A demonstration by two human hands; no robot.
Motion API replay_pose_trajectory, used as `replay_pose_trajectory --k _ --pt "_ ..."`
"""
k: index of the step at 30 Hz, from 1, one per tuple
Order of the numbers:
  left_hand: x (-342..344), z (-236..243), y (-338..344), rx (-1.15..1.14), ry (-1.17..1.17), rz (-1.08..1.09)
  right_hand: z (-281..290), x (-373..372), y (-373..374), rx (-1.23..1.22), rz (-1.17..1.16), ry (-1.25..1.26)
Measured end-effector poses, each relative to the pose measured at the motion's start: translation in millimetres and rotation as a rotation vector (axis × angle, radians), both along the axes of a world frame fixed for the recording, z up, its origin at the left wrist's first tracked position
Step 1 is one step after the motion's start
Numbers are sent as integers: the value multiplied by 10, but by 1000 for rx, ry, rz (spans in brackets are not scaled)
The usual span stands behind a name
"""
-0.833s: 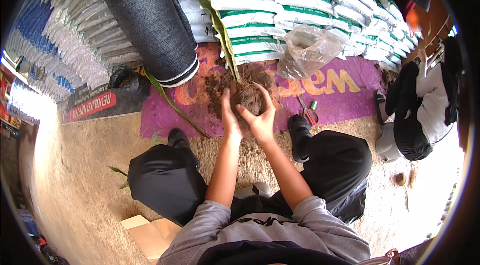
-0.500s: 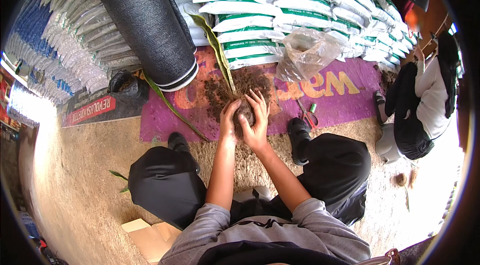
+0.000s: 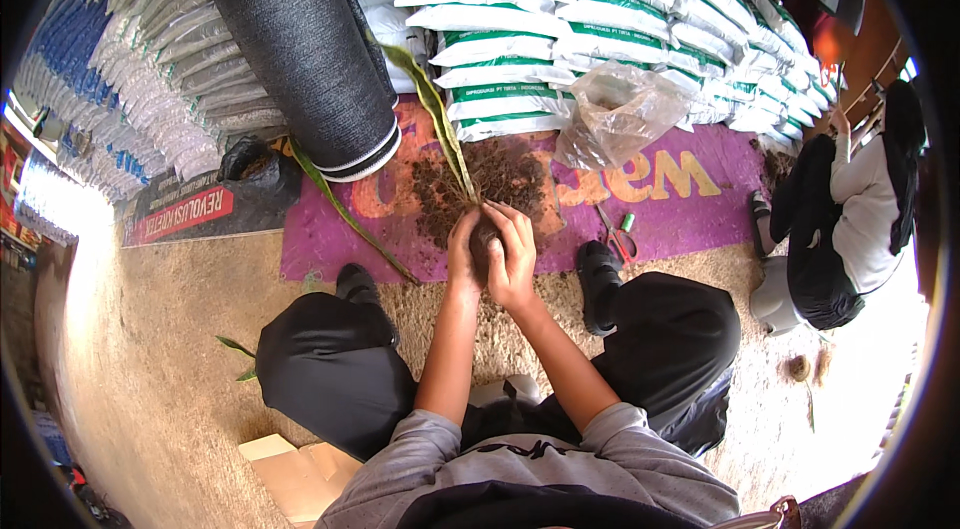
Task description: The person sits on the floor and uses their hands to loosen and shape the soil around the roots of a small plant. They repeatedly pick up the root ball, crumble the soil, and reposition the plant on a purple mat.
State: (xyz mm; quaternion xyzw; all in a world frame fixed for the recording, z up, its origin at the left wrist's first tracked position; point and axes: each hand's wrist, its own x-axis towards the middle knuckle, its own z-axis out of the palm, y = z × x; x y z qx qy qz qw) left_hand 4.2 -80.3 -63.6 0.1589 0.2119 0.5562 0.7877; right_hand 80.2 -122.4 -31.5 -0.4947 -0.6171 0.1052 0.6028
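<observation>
Between my knees, my left hand [image 3: 463, 249] and my right hand [image 3: 513, 259] are cupped round a dark, rounded root ball [image 3: 484, 237]. Both palms press against its sides, with the fingers closed over it. From its far end rises a long yellow-edged green leaf [image 3: 440, 119], leaning away and to the left, like that of a snake plant. Loose dark soil [image 3: 515, 169] and fine roots lie spread just beyond my fingertips. Much of the ball is covered by my hands.
A purple banner [image 3: 690, 229] lies under the soil, with red-handled scissors [image 3: 622, 244] and a green spool [image 3: 628, 222]. Around it are a plastic bag [image 3: 620, 119], a black mesh roll [image 3: 290, 49], a loose leaf [image 3: 350, 219] and stacked white sacks [image 3: 505, 49]. Another person [image 3: 840, 219] sits right.
My right hand's fingers have closed in, and both hands are tighter round the root ball. The leaf has shifted slightly right and down in the picture, along with the surroundings.
</observation>
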Motion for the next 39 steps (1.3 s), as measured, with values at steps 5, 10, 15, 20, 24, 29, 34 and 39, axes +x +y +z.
replay_pose_trajectory --k 5,10,15,20,24,29,34,39 --pt "-45 65 20 -53 62 -95 145 -56 -8 6 -51 -23" --pt "-51 304 -19 -140 -77 -119 107 -5 99 -10 158 644" --pt "-119 221 -8 -81 -122 -138 -116 257 168 -46 -3 726" --pt "31 243 -82 -35 -55 9 -2 8 158 16 -3 378" --pt "-3 139 -44 -11 -118 -4 132 -28 104 -5 -91 145" --pt "-54 294 10 -129 -127 -5 67 59 184 -207 151 519" --pt "-267 239 109 -23 -226 -46 101 301 34 -209 282 240" --pt "-254 226 105 -48 -177 2 162 267 13 -300 344 137"
